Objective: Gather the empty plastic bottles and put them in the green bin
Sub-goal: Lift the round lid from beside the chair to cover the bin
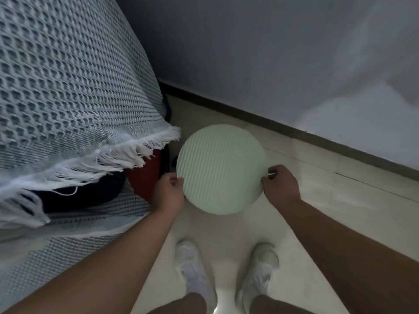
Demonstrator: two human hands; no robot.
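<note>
The green bin (221,168) stands on the floor by the wall, seen from straight above. Only its round, pale green ribbed lid shows; the body below is hidden. My left hand (170,191) grips the lid's left edge. My right hand (280,185) grips its right edge. No plastic bottles are in view.
A sofa or bed under a grey-white woven throw with fringe (68,98) fills the left side. A red and black object (145,177) sits under the fringe, right beside the bin. A grey wall with a dark skirting (272,118) runs behind. My white shoes (197,273) stand on the pale tiled floor.
</note>
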